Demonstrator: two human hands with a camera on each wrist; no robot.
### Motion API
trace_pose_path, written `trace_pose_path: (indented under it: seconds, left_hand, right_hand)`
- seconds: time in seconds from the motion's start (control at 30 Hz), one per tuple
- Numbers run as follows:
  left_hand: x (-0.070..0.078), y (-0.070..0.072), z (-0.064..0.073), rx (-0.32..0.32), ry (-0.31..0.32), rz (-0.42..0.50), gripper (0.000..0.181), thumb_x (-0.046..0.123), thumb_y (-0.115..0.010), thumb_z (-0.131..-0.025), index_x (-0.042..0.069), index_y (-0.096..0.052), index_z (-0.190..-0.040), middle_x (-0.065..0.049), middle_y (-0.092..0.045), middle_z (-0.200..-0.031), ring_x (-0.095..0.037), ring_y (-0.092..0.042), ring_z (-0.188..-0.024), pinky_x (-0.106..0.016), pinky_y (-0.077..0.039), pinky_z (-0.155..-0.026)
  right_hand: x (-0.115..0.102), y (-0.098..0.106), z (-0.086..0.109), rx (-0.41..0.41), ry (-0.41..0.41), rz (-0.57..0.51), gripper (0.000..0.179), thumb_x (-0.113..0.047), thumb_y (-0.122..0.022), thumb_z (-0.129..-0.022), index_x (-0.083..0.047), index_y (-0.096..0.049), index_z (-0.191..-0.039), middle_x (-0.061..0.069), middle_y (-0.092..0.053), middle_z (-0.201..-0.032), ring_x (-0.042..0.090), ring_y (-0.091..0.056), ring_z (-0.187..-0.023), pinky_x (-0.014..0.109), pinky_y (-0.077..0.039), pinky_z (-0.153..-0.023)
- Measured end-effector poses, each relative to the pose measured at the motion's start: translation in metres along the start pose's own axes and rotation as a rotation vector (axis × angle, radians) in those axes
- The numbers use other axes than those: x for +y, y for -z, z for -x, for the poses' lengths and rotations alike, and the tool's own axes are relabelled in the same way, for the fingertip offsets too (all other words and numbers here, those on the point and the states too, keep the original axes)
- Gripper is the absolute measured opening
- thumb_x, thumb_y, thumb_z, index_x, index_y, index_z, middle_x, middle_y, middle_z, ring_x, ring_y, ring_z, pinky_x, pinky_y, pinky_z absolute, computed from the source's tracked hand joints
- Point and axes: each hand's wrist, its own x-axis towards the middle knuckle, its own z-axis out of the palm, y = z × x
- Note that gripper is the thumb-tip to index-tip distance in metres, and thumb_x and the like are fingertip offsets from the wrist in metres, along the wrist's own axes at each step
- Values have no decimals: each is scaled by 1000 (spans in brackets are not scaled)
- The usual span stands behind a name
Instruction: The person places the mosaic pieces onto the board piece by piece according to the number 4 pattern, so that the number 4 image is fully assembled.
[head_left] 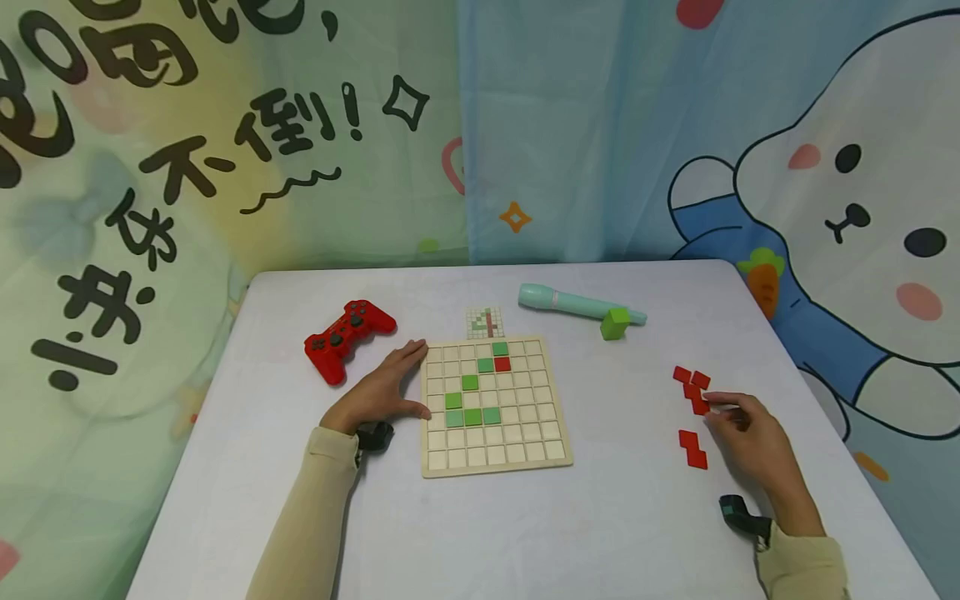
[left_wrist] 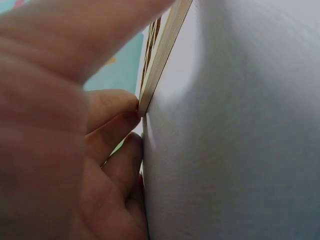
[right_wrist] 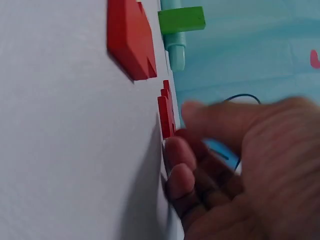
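A square wooden grid board (head_left: 529,433) lies mid-table, holding several green tiles (head_left: 470,382) and one red tile (head_left: 502,364). Along its left edge, my left hand (head_left: 382,390) touches the frame with thumb and fingers spread apart; the left wrist view shows fingertips (left_wrist: 131,100) against the wooden edge (left_wrist: 165,55). My right hand (head_left: 753,437) is over the right side of the table, fingertips right at a cluster of loose red tiles (head_left: 691,390). Nothing shows between its thumb and fingers in the right wrist view. Nearer me lie more red tiles (head_left: 693,450).
Behind the board is a small card (head_left: 484,322) with a grid pattern. A red game controller (head_left: 347,337) sits at the back left. At the back right lie a mint-green microphone-shaped stick (head_left: 573,302) and a green block (head_left: 615,323). A printed curtain (head_left: 570,150) hangs behind the table.
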Motion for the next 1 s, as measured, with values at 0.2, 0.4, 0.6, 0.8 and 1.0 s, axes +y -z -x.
trace_pose_path:
  seconds: [0.2,0.4,0.6,0.8,1.0]
  left_hand:
    - [1,0,0,4,15,1,121,38,-97,-76,14,-26,-171,-2,-19,-181,-32,-14,-169,-55,-29,-133]
    - [2,0,1,0,24,17,121,37,-98,-76,15,-26,-171,-1,-18,-181,-31,-13,-169,-55,-29,-133]
    - [1,-1,1,2,22,8,121,37,-97,-76,14,-26,-171,-2,-18,-181,-31,-13,-169,-55,-29,-133]
    - [1,0,1,3,18,14,121,37,-97,-76,15,-26,-171,-2,-18,-181,-31,-13,-169,-55,-29,-133]
    - [1,0,2,3,9,23,120,37,-97,-77,14,-26,-171,-3,-18,-181,-32,-13,-169,-56,-30,-133]
  right_hand:
    - [2,5,6,-100,160,4,39,-35,-64,-108,-12,-64,-140,12,-65,-128,6,-51,-99,6,-45,-76]
    - [-1,11,8,-232,196,35,36,-34,-71,-104,-15,-68,-134,8,-64,-125,-3,-50,-99,7,-49,-81]
    - [-9,7,8,-215,256,68,34,-22,-81,-95,-11,-72,-126,7,-63,-115,-1,-50,-96,7,-50,-81]
    - [-19,-1,6,-158,258,79,34,-13,-81,-94,-8,-69,-125,8,-63,-111,1,-50,-94,7,-49,-79]
    - [-24,-10,6,-66,297,72,32,-3,-81,-92,-7,-69,-121,8,-62,-106,-2,-49,-90,4,-46,-76]
